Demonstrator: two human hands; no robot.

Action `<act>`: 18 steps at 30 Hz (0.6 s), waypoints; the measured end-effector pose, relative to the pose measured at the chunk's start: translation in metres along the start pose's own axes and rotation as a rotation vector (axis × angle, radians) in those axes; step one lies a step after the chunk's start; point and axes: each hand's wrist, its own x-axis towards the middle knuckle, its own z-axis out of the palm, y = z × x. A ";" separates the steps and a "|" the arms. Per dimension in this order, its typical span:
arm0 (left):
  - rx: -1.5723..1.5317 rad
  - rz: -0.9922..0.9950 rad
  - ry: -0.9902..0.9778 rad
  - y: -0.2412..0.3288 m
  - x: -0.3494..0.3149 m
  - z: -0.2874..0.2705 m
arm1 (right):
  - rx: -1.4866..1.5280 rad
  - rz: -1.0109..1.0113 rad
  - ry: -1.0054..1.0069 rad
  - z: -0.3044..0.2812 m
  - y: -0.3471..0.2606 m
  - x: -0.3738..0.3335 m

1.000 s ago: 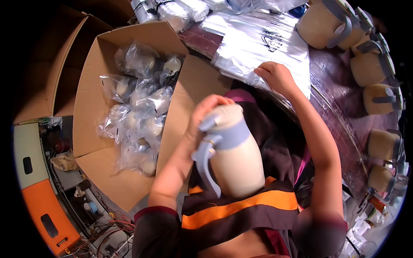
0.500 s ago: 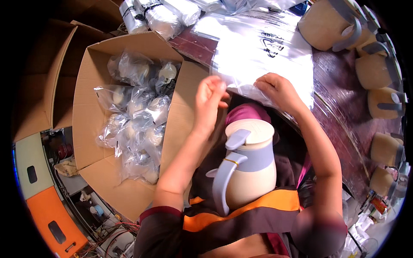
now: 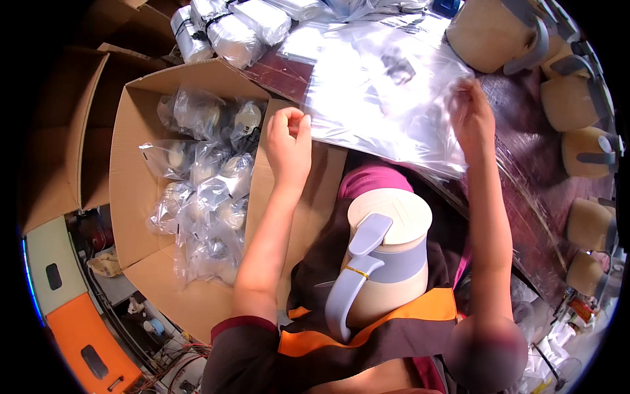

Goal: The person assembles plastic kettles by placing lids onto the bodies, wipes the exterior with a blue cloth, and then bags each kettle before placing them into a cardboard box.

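Observation:
A clear plastic bag (image 3: 387,98) is stretched between my hands above the table. My left hand (image 3: 291,148) is closed, thumb against fingers, at the bag's left edge. At its right edge, my right hand (image 3: 474,118) grips the wrinkled film; its fingertips are slightly blurred and partly behind the plastic. A cream thermos jug (image 3: 390,276) rests in my lap, leaning against me. It has a round lid (image 3: 397,210), a grey-blue band and a grey-blue handle (image 3: 344,299) with a gold tie around it. Neither hand touches the jug.
An open cardboard box (image 3: 275,190) at left holds several bagged items (image 3: 210,177). More cream jugs (image 3: 492,36) line the dark table's (image 3: 518,151) right side. Bundles of plastic bags (image 3: 239,39) lie at the back. Green and orange panels (image 3: 88,335) and cables are at lower left.
My hands have moved apart, the left one leftward and the right one up and rightward. The bag's film is now spread and lifted between them. The jug in my lap has tilted slightly.

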 end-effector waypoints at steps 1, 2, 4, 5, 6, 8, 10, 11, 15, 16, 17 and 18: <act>-0.115 0.057 -0.070 0.014 0.001 -0.003 | -0.135 -0.063 0.017 0.027 0.007 -0.013; -0.233 0.111 -0.146 0.028 -0.001 0.000 | -0.218 -0.040 0.003 0.042 0.009 -0.027; -0.287 0.200 -0.400 0.065 -0.003 0.011 | -0.350 -0.031 -0.196 0.073 0.014 -0.044; -0.316 0.194 -0.489 0.077 -0.002 0.019 | -0.411 -0.013 -0.278 0.080 0.013 -0.052; -0.337 0.226 -0.519 0.084 -0.002 0.025 | -0.296 -0.011 -0.313 0.085 0.005 -0.058; -0.350 0.355 -0.606 0.089 0.004 0.025 | -0.074 -0.004 -0.372 0.096 -0.014 -0.068; -0.366 0.521 -0.547 0.093 0.007 0.016 | 0.006 0.059 -0.401 0.093 -0.029 -0.084; -0.370 0.601 -0.513 0.097 0.007 0.011 | -0.009 0.106 -0.490 0.090 -0.032 -0.089; -0.632 0.326 -0.818 0.120 -0.009 0.019 | -0.122 0.094 -0.287 0.104 -0.024 -0.101; -0.631 0.251 -0.814 0.116 -0.007 0.020 | -0.001 0.125 -0.258 0.103 -0.026 -0.100; -0.630 0.177 -0.809 0.106 -0.003 0.021 | 0.119 0.156 -0.229 0.102 -0.030 -0.100; -0.622 0.096 -0.794 0.095 0.001 0.017 | 0.233 0.242 -0.268 0.098 -0.036 -0.102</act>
